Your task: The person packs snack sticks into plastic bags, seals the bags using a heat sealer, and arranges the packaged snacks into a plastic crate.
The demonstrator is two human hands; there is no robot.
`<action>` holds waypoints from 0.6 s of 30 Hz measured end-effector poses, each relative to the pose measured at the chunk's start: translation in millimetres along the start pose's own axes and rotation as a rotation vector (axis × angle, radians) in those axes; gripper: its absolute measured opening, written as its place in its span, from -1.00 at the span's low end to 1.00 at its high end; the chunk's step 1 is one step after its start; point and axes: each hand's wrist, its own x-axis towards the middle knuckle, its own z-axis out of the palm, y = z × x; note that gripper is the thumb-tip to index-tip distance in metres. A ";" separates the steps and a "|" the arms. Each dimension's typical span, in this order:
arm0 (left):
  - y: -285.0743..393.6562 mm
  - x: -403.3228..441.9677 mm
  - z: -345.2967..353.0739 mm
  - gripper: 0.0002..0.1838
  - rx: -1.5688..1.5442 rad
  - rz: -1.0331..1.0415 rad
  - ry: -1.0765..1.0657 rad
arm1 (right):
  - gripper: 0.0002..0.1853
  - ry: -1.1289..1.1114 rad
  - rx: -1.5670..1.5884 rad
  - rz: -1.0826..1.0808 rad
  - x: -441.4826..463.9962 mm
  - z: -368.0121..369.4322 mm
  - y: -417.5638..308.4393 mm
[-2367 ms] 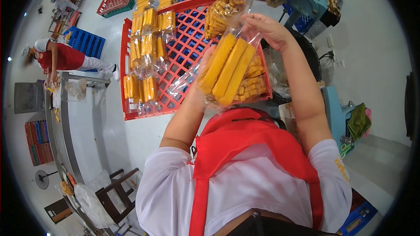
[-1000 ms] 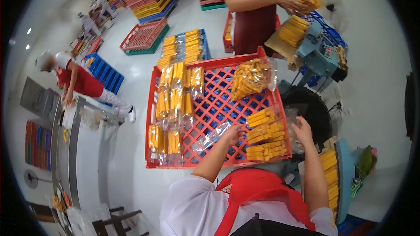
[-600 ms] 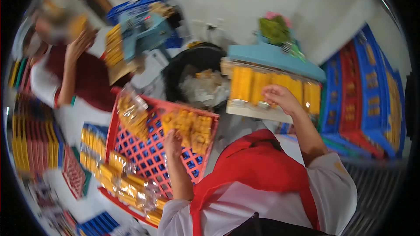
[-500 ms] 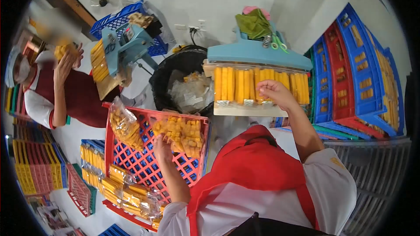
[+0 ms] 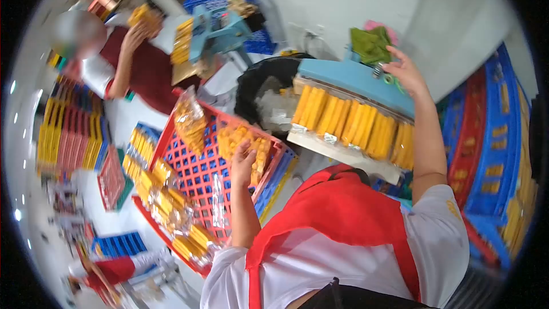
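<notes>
My right hand (image 5: pixel 406 73) is raised over the blue sealing machine (image 5: pixel 337 74), fingers apart. Right beside its fingertips are green-handled scissors (image 5: pixel 393 82), a metal spring (image 5: pixel 378 70) and a green cloth (image 5: pixel 369 44); contact with them is unclear. Along the front of the machine lies a row of clear bags of yellow sticks (image 5: pixel 354 126). At the red crate (image 5: pixel 200 186), my left hand (image 5: pixel 244 166) hovers with its fingers spread, partly covering a bag of yellow chunks (image 5: pixel 230 140). Another bag of small yellow pieces (image 5: pixel 190 123) lies farther left in that crate.
A black-lined bin (image 5: pixel 251 88) holding plastic stands between crate and machine. Bagged sticks (image 5: pixel 163 194) lie along the crate's left side. Stacked blue and red crates (image 5: pixel 494 154) rise on the right. A co-worker (image 5: pixel 140 60) holds a yellow bag near another blue machine (image 5: pixel 220 37).
My right hand has left the row of bagged sticks and moved up to the scissors on the machine. My left hand stays by the chunk bag. The view has swung left.
</notes>
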 end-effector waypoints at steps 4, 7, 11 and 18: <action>-7.8 -42.5 -22.8 -0.71 0.099 -0.031 0.221 | -0.53 -0.170 -0.321 -0.125 82.3 6.8 31.5; -31.0 -84.0 -40.0 -0.58 0.187 -0.092 0.505 | -0.55 -0.333 -0.400 -0.115 155.5 10.9 94.8; -77.5 -141.5 -57.0 -0.58 0.534 -0.168 0.659 | -0.57 -0.072 -0.579 -0.378 155.7 48.3 87.0; -68.2 -167.5 -25.2 -0.56 0.435 -0.211 0.612 | -0.58 -0.286 -0.507 -0.561 29.2 146.9 26.7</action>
